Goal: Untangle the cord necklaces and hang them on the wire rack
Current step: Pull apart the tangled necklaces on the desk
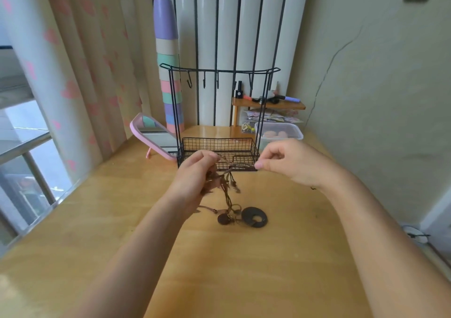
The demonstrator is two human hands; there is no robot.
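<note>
1. Both hands are raised just in front of the rack's basket. The left hand [195, 176] curls its fingers round a bunched clump of the cord necklaces [225, 186], and the right hand [290, 161] pinches a single strand between thumb and forefinger.
2. That strand runs taut between the two hands, apparently so that one cord can be drawn sideways out of the clump while the left hand anchors the rest.
3. Below the left hand the tangle hangs down to the table [122, 220], where a dark ring pendant [255, 217] and a round brown bead [223, 219] rest on the wood. Letting these weights lie there likely stops them swinging and tightening the knots.
4. The wire rack [219, 70] stands upright just behind the hands. No necklace hangs from the hooks [189, 83] on its top bar, so the work looks to be at the untangling stage.
5. A pink mirror [152, 134] leans at the rack's left, with a stack of cups [168, 49] behind it, both apart from the cords.
</note>
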